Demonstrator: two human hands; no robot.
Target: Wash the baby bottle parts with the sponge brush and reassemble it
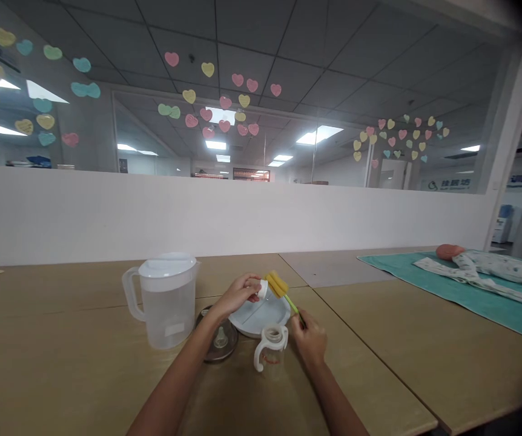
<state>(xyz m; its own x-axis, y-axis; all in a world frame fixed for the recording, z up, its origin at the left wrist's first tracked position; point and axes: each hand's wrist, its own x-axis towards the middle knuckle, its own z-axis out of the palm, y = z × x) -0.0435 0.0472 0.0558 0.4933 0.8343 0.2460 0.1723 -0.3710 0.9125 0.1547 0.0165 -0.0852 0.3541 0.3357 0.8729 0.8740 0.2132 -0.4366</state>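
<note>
My left hand (243,290) is closed on a small white cap (263,289), held over a white basin (248,325). In my right hand (310,340) is the green handle of a sponge bottle brush (277,284), whose yellow head is right beside the cap; I cannot tell whether they touch. A clear baby bottle (272,354) with white handles and an uncovered neck stands upright in front of the basin, near my right hand. Left of it, a bottle nipple (220,339) rests on a dark round tray (230,351), partly hidden by my left forearm.
A translucent lidded pitcher (170,309) stands on the wooden table (61,363) to the left. On the far right, a doll in patterned clothing (492,266) lies on a green mat (474,303). A low white wall (243,218) with glass above runs behind the table.
</note>
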